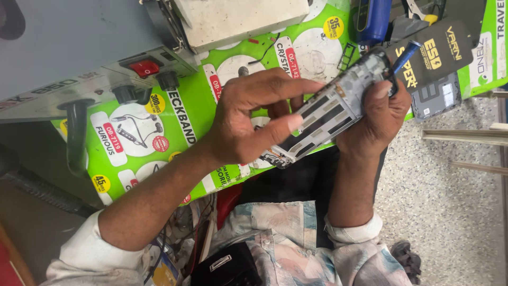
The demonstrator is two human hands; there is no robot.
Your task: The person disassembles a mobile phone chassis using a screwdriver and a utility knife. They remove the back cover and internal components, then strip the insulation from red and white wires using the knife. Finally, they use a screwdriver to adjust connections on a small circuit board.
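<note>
Opened phone frame (330, 108), centre right of frame, above green printed sheet (185, 106). Right hand (378, 114) gripping its upper end; left hand (254, 119) with fingers (283, 124) pressed on lower edge. Best done steadily, with light fingertip pressure.

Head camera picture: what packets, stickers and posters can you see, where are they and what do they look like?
Bright green glossy poster: under the hands, with white circles and yellow round badges.
Black card packet: top right, with yellow lettering.
Green-and-white packet: far right edge.
Small black box: bottom centre, with a white label.
</note>
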